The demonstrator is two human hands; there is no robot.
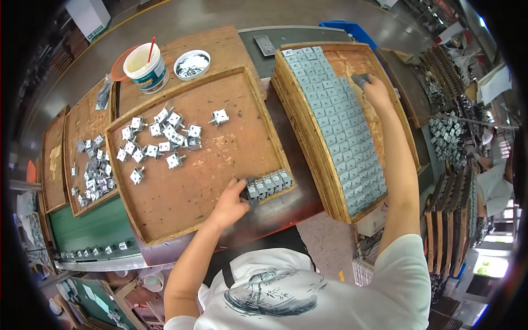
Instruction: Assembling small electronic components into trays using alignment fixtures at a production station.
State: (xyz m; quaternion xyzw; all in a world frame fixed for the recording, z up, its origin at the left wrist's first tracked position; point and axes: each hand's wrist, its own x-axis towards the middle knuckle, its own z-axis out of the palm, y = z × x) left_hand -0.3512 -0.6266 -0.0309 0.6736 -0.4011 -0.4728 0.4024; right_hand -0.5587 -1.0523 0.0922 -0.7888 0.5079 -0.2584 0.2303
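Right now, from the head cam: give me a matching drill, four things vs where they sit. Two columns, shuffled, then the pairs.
Things:
1. white bucket
2. round bowl
3. left hand
4. right hand

Places:
A. at the short row of metal parts in the near corner of the middle tray
B. on the far board, left of the bowl, a red stick standing in it
C. on the stacked tray, at the far end of the grid of grey parts
D. on the far board, right of the bucket

Pairs: 1-B, 2-D, 3-A, 4-C
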